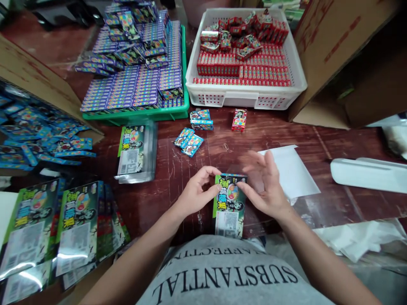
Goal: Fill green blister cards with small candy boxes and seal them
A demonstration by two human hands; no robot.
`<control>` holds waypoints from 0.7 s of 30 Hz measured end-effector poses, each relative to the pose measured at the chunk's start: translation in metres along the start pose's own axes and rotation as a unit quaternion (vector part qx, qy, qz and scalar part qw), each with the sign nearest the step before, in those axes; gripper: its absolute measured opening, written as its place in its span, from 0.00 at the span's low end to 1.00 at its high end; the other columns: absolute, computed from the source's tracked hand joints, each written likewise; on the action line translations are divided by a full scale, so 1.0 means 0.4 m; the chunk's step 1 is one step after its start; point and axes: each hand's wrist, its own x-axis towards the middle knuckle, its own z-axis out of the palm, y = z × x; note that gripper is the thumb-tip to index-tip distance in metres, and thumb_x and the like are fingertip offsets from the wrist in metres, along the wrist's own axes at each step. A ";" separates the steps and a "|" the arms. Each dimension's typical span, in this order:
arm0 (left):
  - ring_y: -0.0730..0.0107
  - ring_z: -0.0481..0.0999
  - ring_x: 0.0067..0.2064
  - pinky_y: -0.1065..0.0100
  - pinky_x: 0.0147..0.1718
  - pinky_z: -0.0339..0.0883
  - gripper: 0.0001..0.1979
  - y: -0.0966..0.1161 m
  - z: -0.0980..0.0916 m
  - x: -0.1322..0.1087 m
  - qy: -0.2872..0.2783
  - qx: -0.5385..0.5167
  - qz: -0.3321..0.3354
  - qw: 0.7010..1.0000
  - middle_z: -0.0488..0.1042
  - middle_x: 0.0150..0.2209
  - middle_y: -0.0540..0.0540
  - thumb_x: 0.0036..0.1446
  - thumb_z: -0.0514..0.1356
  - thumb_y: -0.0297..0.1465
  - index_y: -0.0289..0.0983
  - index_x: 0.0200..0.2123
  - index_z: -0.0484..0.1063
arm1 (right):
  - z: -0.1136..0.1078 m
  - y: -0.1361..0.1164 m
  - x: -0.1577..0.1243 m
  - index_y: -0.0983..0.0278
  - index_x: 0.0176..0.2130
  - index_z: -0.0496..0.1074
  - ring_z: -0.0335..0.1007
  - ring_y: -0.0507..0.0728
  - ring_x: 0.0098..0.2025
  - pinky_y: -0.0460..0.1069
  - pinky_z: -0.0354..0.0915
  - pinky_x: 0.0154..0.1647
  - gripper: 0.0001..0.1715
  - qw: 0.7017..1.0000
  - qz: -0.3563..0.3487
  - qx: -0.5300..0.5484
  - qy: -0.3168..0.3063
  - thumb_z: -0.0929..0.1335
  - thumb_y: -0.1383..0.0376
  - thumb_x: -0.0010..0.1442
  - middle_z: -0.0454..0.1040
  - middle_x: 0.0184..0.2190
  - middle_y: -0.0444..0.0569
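A green and black candy pack [229, 203] with a white label panel stands in front of my body. My left hand [199, 191] grips its upper left edge, thumb on the front face and fingers behind the top. My right hand [269, 186] is at the upper right corner; its thumb touches the pack while the other fingers are spread and slightly blurred. Blue small boxes [192, 145] lie beyond my left hand, with two more blue boxes [201, 120] behind them. A single red box [239, 120] lies farther back. Beside my right hand is a white sheet [291, 171].
A green crate [186, 72] holds purple boxes, and a white crate [295, 72] holds red boxes. Cardboard cartons [346, 51] flank both sides. Clear plastic packs [132, 152] are stacked left; several finished-looking packs [79, 228] lie lower left. A white plastic piece [369, 174] lies right.
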 end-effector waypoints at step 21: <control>0.67 0.80 0.46 0.62 0.48 0.72 0.05 0.073 0.026 0.029 0.033 0.051 -0.016 0.998 0.81 0.45 0.45 0.61 0.65 0.33 0.37 0.35 0.77 | 0.002 -0.043 -0.017 0.40 0.72 0.35 0.74 0.54 0.41 0.56 0.78 0.48 0.54 0.973 0.124 0.184 0.064 0.71 0.63 0.64 0.60 0.62 0.51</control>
